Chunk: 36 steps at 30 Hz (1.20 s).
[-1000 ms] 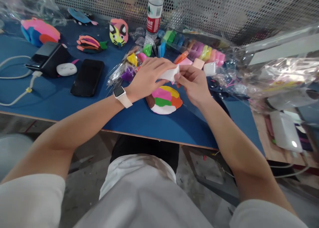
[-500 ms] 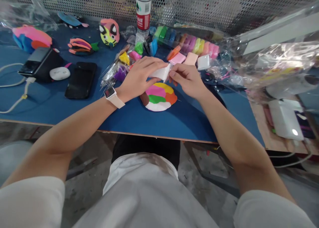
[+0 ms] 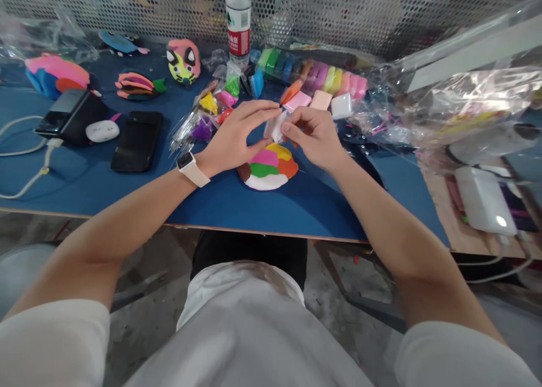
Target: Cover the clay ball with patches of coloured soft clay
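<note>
Head view, only one there is. Right hand (image 3: 315, 136): thumb and index fingertip pinching a small white packet (image 3: 275, 126), other fingers curled in. Left hand (image 3: 235, 136): fingers spread, thumb well apart from them, cupped loosely around the packet's left side. Can't tell whether the left fingertips touch it. Smartwatch (image 3: 193, 168) on the left wrist.

Packet sits between the hands, just past the far edge of the multicolour clay oval (image 3: 265, 170). The oval lies flat on the blue tabletop (image 3: 292, 209): pink, yellow, orange, green, white and brown patches, brown end partly under the left hand. Neither hand seems to be gripping it.

Step in hand, my read: handling the packet's wrapper, maybe working it open; film is too blurred to confirm. Next move calls for a firm hold on the packet body from the left, a fine fingertip pinch from the right, and both kept clear of the oval so the patches don't get dented.

Beyond the hands: pink packet (image 3: 297, 101), peach packet (image 3: 320, 100), second white packet (image 3: 341, 106) side by side, bagged clay sticks (image 3: 334, 80) behind. Purple clay packet (image 3: 202, 129) left of the left hand.
</note>
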{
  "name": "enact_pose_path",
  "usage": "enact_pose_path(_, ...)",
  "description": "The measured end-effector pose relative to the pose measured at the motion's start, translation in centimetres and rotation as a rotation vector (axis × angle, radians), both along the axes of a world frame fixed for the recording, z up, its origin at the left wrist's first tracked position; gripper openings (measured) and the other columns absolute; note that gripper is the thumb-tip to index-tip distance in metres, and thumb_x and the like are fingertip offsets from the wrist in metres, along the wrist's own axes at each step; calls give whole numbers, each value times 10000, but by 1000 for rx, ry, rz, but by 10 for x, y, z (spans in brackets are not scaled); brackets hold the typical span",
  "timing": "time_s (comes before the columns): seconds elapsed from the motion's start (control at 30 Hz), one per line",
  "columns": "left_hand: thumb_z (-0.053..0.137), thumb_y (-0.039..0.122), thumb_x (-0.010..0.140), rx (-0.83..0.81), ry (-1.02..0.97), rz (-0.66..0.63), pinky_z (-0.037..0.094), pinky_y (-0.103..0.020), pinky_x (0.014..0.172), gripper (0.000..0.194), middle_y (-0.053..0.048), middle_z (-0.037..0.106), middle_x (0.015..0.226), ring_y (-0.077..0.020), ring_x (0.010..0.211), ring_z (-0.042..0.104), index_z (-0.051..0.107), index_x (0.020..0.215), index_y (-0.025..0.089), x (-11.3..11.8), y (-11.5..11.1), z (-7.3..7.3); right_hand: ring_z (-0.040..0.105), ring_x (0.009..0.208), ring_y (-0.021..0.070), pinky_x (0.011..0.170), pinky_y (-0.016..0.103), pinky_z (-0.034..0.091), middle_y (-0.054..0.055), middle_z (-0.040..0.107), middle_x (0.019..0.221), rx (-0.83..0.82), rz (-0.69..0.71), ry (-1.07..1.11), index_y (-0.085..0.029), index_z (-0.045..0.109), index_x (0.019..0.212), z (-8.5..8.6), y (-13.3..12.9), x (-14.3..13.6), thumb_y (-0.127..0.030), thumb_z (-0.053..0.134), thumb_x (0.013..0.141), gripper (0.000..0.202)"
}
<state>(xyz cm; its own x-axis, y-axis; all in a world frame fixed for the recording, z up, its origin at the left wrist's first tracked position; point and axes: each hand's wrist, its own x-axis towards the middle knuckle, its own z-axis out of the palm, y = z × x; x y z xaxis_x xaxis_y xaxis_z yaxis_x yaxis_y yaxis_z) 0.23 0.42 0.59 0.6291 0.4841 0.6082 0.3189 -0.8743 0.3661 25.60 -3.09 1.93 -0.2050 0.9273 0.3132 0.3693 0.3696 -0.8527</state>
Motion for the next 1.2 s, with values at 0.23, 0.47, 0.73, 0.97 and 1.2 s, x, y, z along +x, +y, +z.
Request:
enact_pose_path(0.23, 607, 698, 1174, 146, -143, 4, 611, -556, 908, 420, -84, 675, 1062, -298, 1019, 678, 603, 1113, 283, 10, 7, -17, 706, 823, 253, 727, 436, 631, 32, 742, 855, 297, -39, -28, -297, 727, 899, -11, -4, -12, -736, 816, 1045, 471)
enact_pose_path(0.47, 505, 655, 1223, 158, -142, -7, 518, -471, 749, 440, -54, 627, 922, -265, 885, 596, 491, 986, 285, 13, 7, -21, 691, 790, 255, 714, 456, 600, 37, 756, 857, 349, -6, -89, -298, 715, 831, -11, -10, -21, -699, 797, 1072, 475)
enact_pose_path(0.73, 669, 519, 1149, 148, -83, 24, 520, -491, 800, 354, -53, 609, 885, -268, 885, 571, 513, 941, 279, 13, 9, -22, 692, 806, 243, 733, 432, 573, 32, 774, 865, 317, -11, -94, -296, 714, 854, -10, -12, -22, -776, 737, 1085, 533)
enact_pose_path(0.97, 678, 327, 1071, 65, -29, 59, 510, -496, 825, 236, -71, 656, 928, -290, 931, 605, 512, 912, 272, 21, -2, -17, 696, 793, 243, 715, 433, 549, 24, 774, 850, 342, -33, -110, -287, 721, 827, -9, -12, -18, -584, 768, 1107, 411)
enact_pose_path(1.2, 618, 160, 1056, -62, -71, 25, 518, -451, 848, 248, -42, 625, 890, -255, 902, 618, 492, 866, 258, 19, 0, -14, 727, 844, 269, 759, 451, 639, 53, 790, 914, 330, 6, -152, -298, 732, 886, -15, -3, -11, -635, 791, 1082, 394)
